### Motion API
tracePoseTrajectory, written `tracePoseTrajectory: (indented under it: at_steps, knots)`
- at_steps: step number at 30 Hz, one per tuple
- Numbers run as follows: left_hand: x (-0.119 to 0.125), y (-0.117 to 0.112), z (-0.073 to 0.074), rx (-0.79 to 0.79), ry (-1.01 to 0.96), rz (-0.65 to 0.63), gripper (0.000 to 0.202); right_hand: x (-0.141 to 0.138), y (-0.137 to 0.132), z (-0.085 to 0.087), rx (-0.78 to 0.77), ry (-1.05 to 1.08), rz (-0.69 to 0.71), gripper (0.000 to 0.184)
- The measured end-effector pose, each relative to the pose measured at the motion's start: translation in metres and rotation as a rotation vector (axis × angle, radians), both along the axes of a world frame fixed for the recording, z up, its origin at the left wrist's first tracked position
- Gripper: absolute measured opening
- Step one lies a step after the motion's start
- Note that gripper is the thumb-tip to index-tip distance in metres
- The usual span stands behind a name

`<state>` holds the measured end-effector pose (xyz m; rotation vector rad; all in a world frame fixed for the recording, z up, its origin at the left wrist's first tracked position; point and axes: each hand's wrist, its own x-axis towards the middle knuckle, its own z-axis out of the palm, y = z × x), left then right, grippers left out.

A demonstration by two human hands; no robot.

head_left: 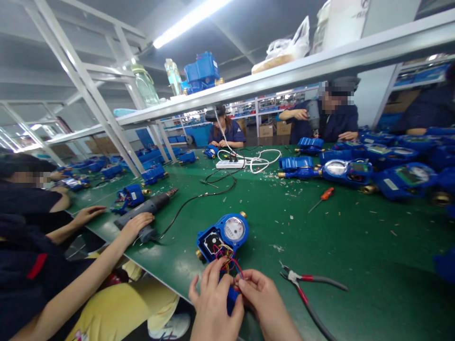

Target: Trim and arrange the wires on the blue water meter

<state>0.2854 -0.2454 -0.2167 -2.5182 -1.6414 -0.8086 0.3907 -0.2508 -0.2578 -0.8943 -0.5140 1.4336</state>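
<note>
A blue water meter [222, 234] with a round white dial and brass ends lies on the green table in front of me. Its box section is open, and red, yellow and dark wires [227, 253] run out of it towards me. My left hand [216, 298] is closed over these wires, beside a blue plastic part [232, 294] that is mostly hidden by my fingers. With thumb and forefinger, my right hand [265, 300] pinches wire ends close to the left fingertips. Right of my hands lie cutting pliers [302, 282] with red and grey handles, their jaws apart.
An orange screwdriver [326, 194] and many blue meters [346, 170] lie to the right. A white power strip [231, 164] sits further back. At left, a co-worker's hand [137, 226] rests on a corded power tool [152, 208]. A shelf [227, 90] crosses overhead; other people sit opposite.
</note>
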Motion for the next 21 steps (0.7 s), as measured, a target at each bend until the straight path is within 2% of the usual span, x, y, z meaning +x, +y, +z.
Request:
tracePoseTrajectory:
  at_steps: [4,7,14,17,21]
  knots:
    - [-0.001,0.0,-0.001,-0.031,-0.019,0.014,0.023,0.001,-0.003,0.005,0.017,0.01,-0.038,0.042]
    - [0.001,-0.001,0.001,-0.114,-0.105,0.017,0.023,0.007,-0.008,0.009,0.022,-0.065,-0.058,0.036]
    - [0.001,-0.006,0.011,-0.237,-0.224,-0.001,0.02,0.016,-0.014,0.017,0.006,-0.25,-0.029,0.039]
    - [0.0,-0.007,0.013,-0.234,-0.228,-0.01,0.022,0.012,-0.011,0.019,0.056,-0.318,-0.022,0.04]
    - [-0.001,-0.003,0.011,-0.167,-0.128,-0.062,0.024,0.009,-0.001,0.019,0.096,-0.407,-0.057,0.037]
